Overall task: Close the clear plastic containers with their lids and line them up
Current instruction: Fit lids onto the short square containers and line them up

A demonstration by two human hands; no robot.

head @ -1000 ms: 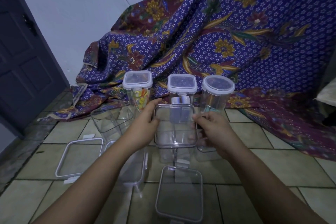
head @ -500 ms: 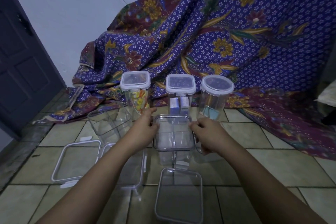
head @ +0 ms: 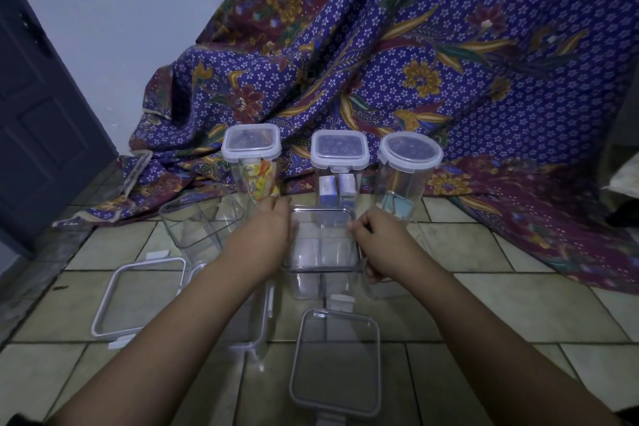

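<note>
Head view: both forearms reach forward over the tiled floor (head: 518, 304), the hands level with each other.
Left hand (head: 266, 235): back up, fingers curled against the left wall of the open container (head: 323, 245), gripping it.
Right hand (head: 383, 242): knuckles up, fingers and thumb curled round the container's right rim.
Open container: clear, rectangular, upright, no lid, held between the 2 hands; I cannot tell whether its base touches the floor.
Behind it: 3 closed tubs in a row before the patterned cloth (head: 432, 62): left tub (head: 250, 162), middle tub (head: 339, 166), round tub (head: 408, 173).
Front lid (head: 335, 363): flat on the floor, just nearer the person than the held container.
Left lid (head: 138, 297): flat, beside the left forearm.
</note>
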